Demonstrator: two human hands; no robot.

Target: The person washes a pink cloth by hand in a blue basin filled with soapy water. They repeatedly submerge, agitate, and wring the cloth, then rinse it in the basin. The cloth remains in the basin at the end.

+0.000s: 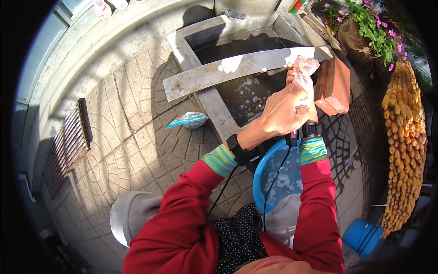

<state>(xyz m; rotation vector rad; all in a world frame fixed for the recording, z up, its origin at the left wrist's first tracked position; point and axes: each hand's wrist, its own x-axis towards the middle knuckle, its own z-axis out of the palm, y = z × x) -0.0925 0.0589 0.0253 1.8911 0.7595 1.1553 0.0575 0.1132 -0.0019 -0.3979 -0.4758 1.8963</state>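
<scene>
Both my hands meet at the right end of a pale stone slab [205, 80] that lies across a concrete trough [224, 114]. A wet, light pink cloth [305, 66] is bunched in them. My left hand [285, 109] crosses over the front and grips the cloth's lower part. Partly hidden behind it, my right hand [312, 111] is closed around the cloth, its fingertips showing beside it. Dark water with foam patches stands in the trough. Below my wrists is a blue basin [257, 178] of sudsy water.
Red bricks [333, 85] stand right of my hands. A teal-edged plastic bag [191, 120] rests on the paving left of the trough. Farther right are a potted pink-flowering plant [356, 39], a stack of corn cobs [403, 137] and a blue bucket [362, 237]. Cables hang from both wrists.
</scene>
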